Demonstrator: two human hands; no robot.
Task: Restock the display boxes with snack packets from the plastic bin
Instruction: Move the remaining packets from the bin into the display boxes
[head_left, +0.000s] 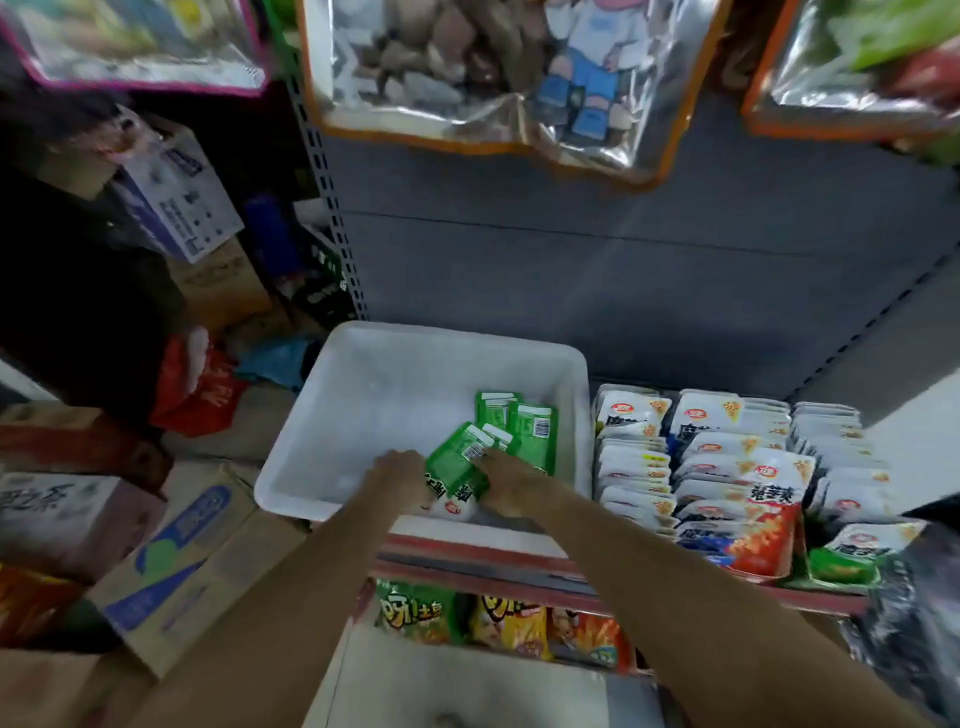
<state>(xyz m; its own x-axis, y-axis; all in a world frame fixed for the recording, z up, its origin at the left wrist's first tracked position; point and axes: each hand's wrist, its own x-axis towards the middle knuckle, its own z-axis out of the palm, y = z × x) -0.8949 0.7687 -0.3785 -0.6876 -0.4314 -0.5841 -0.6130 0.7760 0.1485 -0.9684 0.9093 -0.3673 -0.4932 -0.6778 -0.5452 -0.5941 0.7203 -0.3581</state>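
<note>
From the head view, green-and-white snack packets (460, 467) lie at the near right of the white plastic bin (332, 415), gripped by left hand (400, 467) and right hand (506, 480), beside packed display boxes (727, 467) on the shelf.

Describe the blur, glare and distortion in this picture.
Head view: soft all over, print on the green packets barely legible; glare on the shiny bags hanging above; wide-angle bending of the shelf post; dark at left; white bin evenly lit.
</note>
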